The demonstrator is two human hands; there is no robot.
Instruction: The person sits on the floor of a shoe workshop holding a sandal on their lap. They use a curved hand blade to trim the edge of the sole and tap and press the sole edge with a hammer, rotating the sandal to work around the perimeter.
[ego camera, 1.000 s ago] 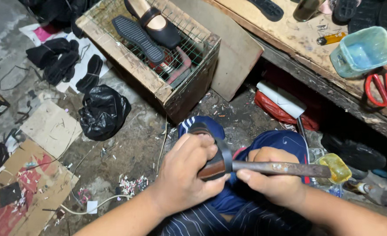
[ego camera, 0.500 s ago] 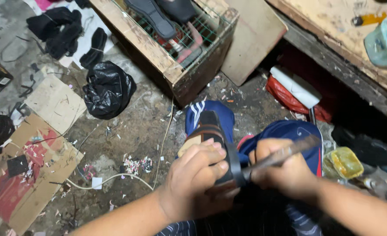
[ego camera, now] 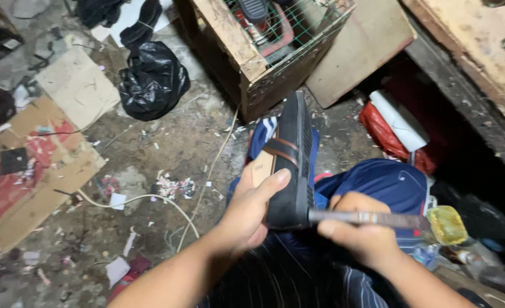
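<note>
Left hand [ego camera: 251, 212] grip grasping black sandal [ego camera: 291, 162] on edge above blue-clad lap; right hand [ego camera: 360, 232] grip clenched around metal tool [ego camera: 372, 218], tip touching sandal's sole.

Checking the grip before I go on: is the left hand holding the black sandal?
Yes: the left hand wraps around the lower end of the black sandal, while the right hand holds a metal tool against its edge.

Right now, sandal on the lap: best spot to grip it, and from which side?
Grip the black sandal at its heel end from the left, as the left hand does. It stands on edge, sole toward the right, where the metal tool in the right hand meets it.
</note>
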